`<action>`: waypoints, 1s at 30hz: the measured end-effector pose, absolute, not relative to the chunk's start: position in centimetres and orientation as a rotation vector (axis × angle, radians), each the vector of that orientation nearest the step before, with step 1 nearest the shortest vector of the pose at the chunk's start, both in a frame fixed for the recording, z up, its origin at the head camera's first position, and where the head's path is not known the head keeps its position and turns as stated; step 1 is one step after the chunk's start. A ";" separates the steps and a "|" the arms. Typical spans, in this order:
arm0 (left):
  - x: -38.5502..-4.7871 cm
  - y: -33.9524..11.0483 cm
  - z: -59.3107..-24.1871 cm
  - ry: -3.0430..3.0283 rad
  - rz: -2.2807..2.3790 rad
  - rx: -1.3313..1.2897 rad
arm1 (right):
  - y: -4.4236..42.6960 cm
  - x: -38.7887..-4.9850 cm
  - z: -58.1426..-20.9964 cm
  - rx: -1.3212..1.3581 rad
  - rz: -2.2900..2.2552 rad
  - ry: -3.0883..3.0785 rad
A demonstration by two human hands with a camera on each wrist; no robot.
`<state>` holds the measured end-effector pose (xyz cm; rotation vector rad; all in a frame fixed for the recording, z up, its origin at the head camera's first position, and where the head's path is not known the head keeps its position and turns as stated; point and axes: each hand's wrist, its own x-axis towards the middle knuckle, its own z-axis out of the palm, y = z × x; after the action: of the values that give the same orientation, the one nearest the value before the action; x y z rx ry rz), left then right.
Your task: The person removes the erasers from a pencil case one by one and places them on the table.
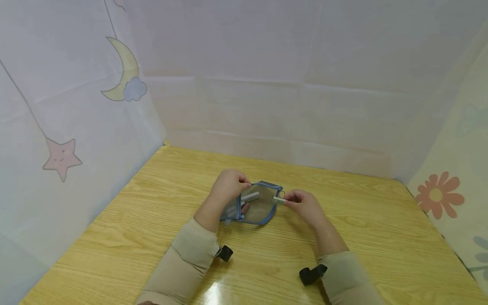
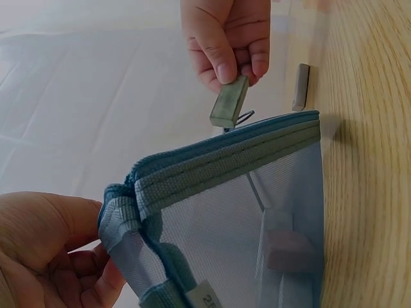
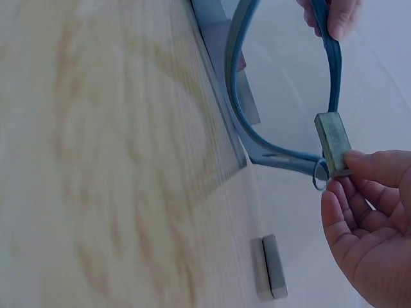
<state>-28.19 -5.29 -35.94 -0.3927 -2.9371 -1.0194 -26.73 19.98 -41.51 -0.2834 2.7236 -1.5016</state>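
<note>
My left hand (image 1: pixel 228 186) pinches the rim of a blue-edged mesh zipper pouch (image 1: pixel 268 219), whose mouth stands open. Several small bars lie inside, among them a pale grey bar (image 1: pixel 250 197) and a pinkish block (image 2: pixel 289 250) seen through the mesh. Between thumb and fingers, my right hand (image 1: pixel 306 205) holds a small green rectangular block (image 3: pixel 333 142). The block is at the mouth's right edge, close to the zipper's ring (image 3: pixel 320 174). In the left wrist view, the left hand (image 2: pixel 58 250) is at the pouch's corner.
A loose grey bar (image 3: pixel 275 266) lies on the wooden table (image 1: pixel 160 203) near the right hand. Black wrist cameras (image 1: pixel 225 253) sit on both sleeves. A printed cloth (image 1: pixel 244 110) stands behind the table and along its sides.
</note>
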 end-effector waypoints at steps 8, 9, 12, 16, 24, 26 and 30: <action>-28.2 -5.2 -35.9 -2.952 -1.006 -0.378 | 22.6 -27.2 -41.5 -0.106 -1.461 2.775; -28.3 -5.2 -35.9 -2.950 -1.008 -0.380 | 22.9 -27.3 -41.5 -0.094 -1.449 2.781; -28.3 -5.2 -36.0 -2.946 -1.020 -0.382 | 24.0 -27.3 -41.6 -0.066 -1.407 2.805; -28.3 -5.3 -36.0 -2.935 -1.036 -0.381 | 25.3 -27.3 -41.6 -0.026 -1.399 2.804; -28.3 -5.4 -36.1 -2.917 -1.000 -0.406 | 27.5 -26.9 -41.4 0.043 -1.363 2.744; -28.4 -5.4 -36.1 -2.920 -1.000 -0.405 | 27.8 -26.9 -41.5 0.037 -1.355 2.726; -28.5 -5.4 -36.2 -2.922 -0.998 -0.399 | 28.3 -27.0 -41.9 0.059 -1.339 2.703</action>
<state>-28.46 -5.39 -36.19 -0.3992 -2.9217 -0.9976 -27.01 28.31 -41.87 0.0588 2.7034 -1.3386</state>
